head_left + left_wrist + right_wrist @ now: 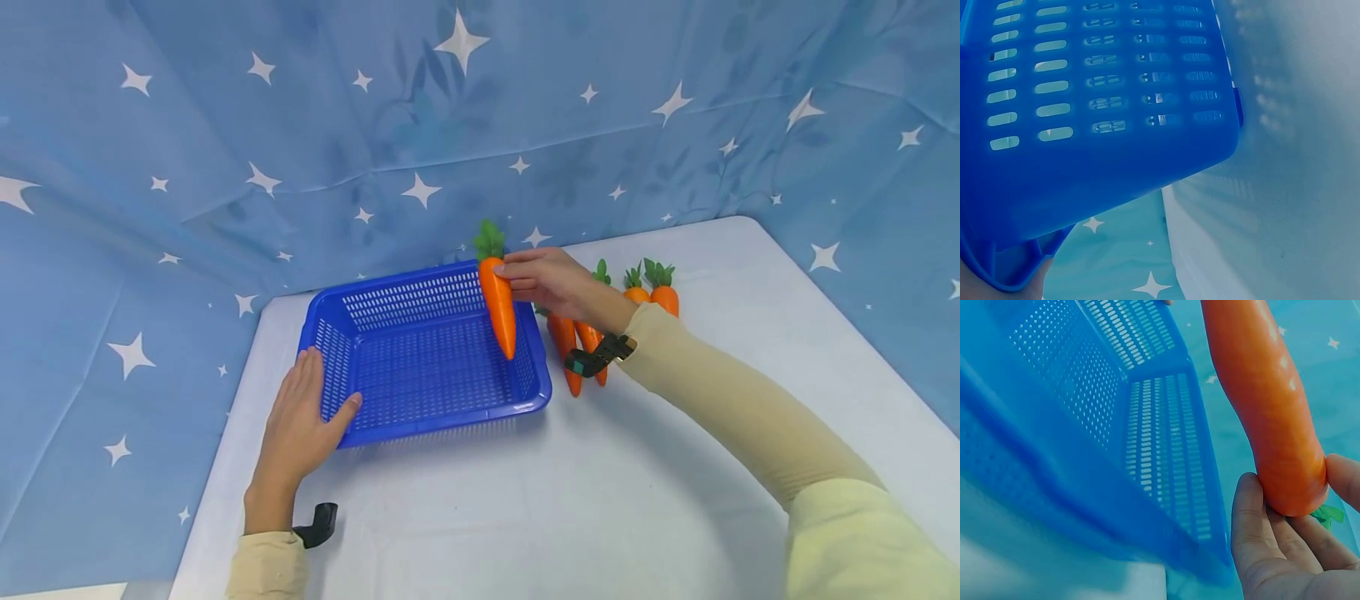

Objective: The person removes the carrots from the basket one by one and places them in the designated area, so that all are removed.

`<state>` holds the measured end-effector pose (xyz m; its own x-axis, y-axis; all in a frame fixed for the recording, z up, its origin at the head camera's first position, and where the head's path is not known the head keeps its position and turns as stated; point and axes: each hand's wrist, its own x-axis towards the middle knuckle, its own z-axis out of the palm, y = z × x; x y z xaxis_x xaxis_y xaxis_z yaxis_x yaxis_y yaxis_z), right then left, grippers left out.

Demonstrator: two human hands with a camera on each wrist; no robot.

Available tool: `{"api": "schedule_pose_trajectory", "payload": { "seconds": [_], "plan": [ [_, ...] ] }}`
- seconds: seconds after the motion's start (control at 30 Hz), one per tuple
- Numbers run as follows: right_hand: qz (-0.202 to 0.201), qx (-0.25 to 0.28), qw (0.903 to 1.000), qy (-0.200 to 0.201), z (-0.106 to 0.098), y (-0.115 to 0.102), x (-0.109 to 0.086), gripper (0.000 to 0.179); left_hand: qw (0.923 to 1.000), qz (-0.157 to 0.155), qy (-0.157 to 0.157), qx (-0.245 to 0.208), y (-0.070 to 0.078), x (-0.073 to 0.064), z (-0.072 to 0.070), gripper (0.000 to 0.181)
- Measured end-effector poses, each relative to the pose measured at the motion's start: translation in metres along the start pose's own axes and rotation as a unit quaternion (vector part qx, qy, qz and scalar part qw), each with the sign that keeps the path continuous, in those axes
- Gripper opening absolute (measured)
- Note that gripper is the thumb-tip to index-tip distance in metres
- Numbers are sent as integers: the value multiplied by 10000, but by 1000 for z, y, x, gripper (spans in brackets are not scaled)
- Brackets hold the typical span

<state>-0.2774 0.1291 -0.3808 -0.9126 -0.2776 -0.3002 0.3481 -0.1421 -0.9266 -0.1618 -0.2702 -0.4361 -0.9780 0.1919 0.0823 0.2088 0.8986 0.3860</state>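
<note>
A blue plastic basket point(442, 423) with slotted walls stands on the white table, its inside bare. My left hand point(303, 421) rests on its left rim near the front corner, fingers straight and thumb spread over the edge. In the left wrist view the basket's outer wall point(1110, 162) fills much of the picture. My right hand point(551, 279) pinches an orange carrot point(500, 308) near its leafy top, holding it above the basket's right side, tip downward. The right wrist view shows thumb and fingers around the thick end of the carrot point(1266, 406).
Several more carrots point(566, 350) lie on the table right of the basket, partly hidden beneath my right hand and forearm. A blue cloth point(420, 125) with white stars hangs behind the white table point(480, 517). Black bands point(600, 357) are on both wrists.
</note>
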Motion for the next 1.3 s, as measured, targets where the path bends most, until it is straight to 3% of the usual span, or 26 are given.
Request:
{"api": "schedule_pose_trajectory", "payload": {
  "seconds": [0.73, 1.3],
  "plan": [
    [-96, -69, 9985, 540, -70, 7, -28, 68, 9999, 83, 77, -98, 0, -1, 0, 94],
    [-71, -30, 9947, 1027, -112, 7, -49, 69, 9997, 141, 103, -141, -1, -2, 0, 94]
  ]
}}
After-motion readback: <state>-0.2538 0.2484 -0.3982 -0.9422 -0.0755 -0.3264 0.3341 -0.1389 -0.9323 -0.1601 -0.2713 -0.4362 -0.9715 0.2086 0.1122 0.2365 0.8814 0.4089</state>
